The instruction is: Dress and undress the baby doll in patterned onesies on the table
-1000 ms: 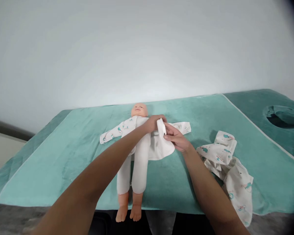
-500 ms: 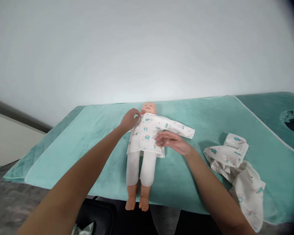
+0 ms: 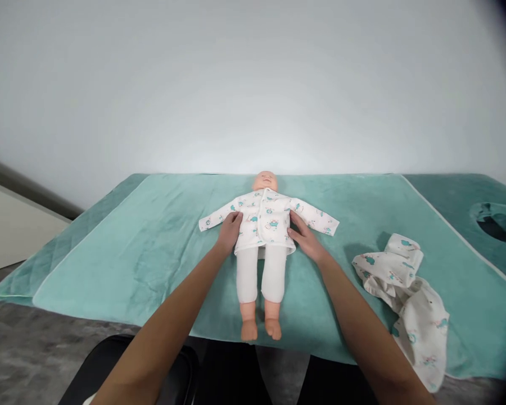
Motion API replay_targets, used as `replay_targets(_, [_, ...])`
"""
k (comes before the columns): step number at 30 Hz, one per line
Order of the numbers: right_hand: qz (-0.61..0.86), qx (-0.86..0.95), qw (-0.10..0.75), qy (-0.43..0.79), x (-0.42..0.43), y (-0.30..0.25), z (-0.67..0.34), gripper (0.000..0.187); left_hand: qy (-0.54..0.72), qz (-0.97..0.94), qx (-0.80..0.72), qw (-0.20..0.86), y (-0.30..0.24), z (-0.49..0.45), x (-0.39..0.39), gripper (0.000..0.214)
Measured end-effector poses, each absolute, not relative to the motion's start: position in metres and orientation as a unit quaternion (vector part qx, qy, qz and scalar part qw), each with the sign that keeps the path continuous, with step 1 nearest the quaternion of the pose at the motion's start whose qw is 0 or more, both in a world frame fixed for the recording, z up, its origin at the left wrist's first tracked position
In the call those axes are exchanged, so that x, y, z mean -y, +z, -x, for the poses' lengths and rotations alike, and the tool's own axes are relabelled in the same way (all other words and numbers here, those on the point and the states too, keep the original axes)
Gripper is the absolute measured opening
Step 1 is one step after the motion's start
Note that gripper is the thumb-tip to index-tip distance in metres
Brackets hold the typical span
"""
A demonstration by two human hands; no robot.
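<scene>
A baby doll (image 3: 249,329) lies on its back, feet toward me, in a white printed baby jacket (image 3: 274,216) and white leggings (image 3: 247,275). The jacket's front is closed down the middle, and both sleeves spread outward, covering the doll's hands. My left hand (image 3: 230,232) grips the doll's torso from the left side, just below the sleeve. Against the opposite side, my right hand (image 3: 306,241) presses with its fingers on the jacket and its thumb toward the hem. The fingertips of my left hand are partly hidden.
Underneath is a bed with a green plush cover (image 3: 160,247), a face hole (image 3: 500,222) at its right end. A crumpled white printed garment (image 3: 421,315) lies near the right front edge. A black seat (image 3: 96,368) stands at the lower left, and a wall (image 3: 253,84) rises behind.
My left hand has come down from the doll's shoulder to its side. My right hand has moved from the jacket's front to the other side. The doll has shifted right and now lies straighter.
</scene>
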State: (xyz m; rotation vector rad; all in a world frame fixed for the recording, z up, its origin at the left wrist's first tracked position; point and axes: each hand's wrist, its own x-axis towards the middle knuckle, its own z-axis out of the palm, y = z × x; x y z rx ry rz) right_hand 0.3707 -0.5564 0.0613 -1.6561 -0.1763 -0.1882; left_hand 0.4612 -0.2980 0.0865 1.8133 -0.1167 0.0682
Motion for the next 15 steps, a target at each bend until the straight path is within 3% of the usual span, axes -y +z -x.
replay_targets(4, [0.727, 0.059, 0.675, -0.113, 0.557, 0.059, -0.371, 0.062, 0.071, -0.78, 0.039, 0.62, 0.074, -0.475, 0.304, 0.013])
replay_targets(9, [0.812, -0.016, 0.559, -0.165, 0.549, 0.057, -0.365, 0.025, 0.115, -0.76, 0.006, 0.64, 0.061, -0.474, 0.297, 0.009])
replay_targets(15, [0.803, -0.121, 0.511, -0.282, 0.548, 0.065, -0.355, 0.024, 0.091, -0.711, 0.048, 0.696, 0.059, -0.451, 0.295, 0.03])
